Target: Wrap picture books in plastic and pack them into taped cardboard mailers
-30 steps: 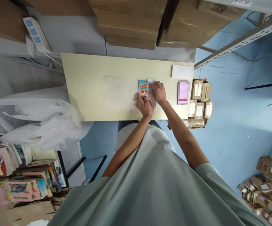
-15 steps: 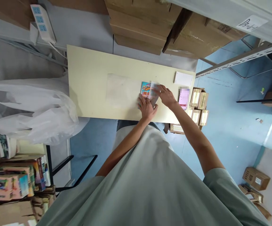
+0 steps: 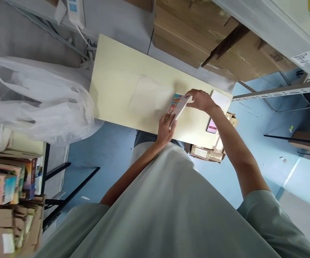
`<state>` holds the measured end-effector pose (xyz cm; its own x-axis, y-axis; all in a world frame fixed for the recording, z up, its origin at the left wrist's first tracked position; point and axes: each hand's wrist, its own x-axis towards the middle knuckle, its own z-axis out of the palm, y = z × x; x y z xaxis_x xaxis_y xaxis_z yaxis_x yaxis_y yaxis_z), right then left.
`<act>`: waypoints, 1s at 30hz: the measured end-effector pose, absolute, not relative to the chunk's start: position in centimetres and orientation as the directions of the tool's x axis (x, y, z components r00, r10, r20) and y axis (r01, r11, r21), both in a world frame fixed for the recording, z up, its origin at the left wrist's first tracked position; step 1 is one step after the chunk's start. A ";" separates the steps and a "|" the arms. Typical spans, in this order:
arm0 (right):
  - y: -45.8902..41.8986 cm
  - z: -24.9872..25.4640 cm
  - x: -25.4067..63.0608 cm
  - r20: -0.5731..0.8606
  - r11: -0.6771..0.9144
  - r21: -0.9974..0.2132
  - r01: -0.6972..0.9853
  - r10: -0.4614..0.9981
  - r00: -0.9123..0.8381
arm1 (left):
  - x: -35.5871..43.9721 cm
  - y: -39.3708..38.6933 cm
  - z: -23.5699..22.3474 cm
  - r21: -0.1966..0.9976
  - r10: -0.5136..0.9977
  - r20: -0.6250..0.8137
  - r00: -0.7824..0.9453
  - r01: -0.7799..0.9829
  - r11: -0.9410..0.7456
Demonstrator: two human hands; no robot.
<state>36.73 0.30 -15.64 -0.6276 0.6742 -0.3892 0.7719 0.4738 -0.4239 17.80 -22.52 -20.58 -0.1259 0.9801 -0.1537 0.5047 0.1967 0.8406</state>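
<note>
Both hands are at a small booklet (image 3: pixel 174 103) with a blue, red and orange printed cover. A whitish sheet or flap lies along its right side, and I cannot tell whether that is wrapping or part of the booklet. My left hand (image 3: pixel 166 129) grips the lower end, thumb on the right and fingers on the left. My right hand (image 3: pixel 201 100) pinches the upper right corner between thumb and fingers. The booklet is tilted, raised a little off the cream table (image 3: pixel 117 79). To its left a faint, thin translucent sheet (image 3: pixel 148 94) lies flat.
On the table's right end lie a white box or pad (image 3: pixel 220 99) and a phone (image 3: pixel 211 126). Cardboard boxes (image 3: pixel 187 36) line the back, beside a metal shelf frame (image 3: pixel 278 94). A plastic bag (image 3: pixel 44 104) bulges at the left, above stacked books (image 3: pixel 6 179).
The booklet has gone from lying flat to being lifted and tilted. My right hand has moved from over its whitish part to its upper corner. The view has turned.
</note>
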 end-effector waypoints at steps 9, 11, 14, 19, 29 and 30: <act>2.9 -15.9 30.1 -0.364 0.300 -0.641 0.706 0.691 -0.624 | 15.8 -24.6 -20.2 0.786 0.914 -0.215 -0.343 0.495 0.370; 2.6 -16.9 28.6 -0.372 0.219 -0.681 0.699 0.718 -0.588 | 14.7 -24.2 -20.7 0.741 0.872 -0.288 -0.396 0.484 0.465; 1.9 -19.2 26.4 -0.362 0.159 -0.682 0.714 0.775 -0.518 | 12.9 -23.1 -21.0 0.593 0.803 -0.420 -0.422 0.542 0.595; 0.6 -23.2 23.0 -0.342 0.201 -0.565 0.800 0.825 -0.449 | 10.7 -21.4 -20.7 0.344 0.688 -0.626 -0.367 0.662 0.666; -3.9 -23.2 23.1 -0.329 0.056 -0.538 0.841 0.905 -0.271 | 8.7 -18.5 -19.1 0.377 0.802 -0.543 -0.250 0.781 0.498; -4.9 -23.0 23.9 -0.300 0.022 -0.573 0.819 0.925 -0.235 | 8.1 -17.7 -19.6 0.430 0.853 -0.464 -0.238 0.782 0.452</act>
<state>23.85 -4.88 -23.02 -0.2348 0.9246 -0.2999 0.8189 0.0219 -0.5735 8.10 -17.73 -19.62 -0.2377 0.8532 -0.4643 0.7818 0.4517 0.4298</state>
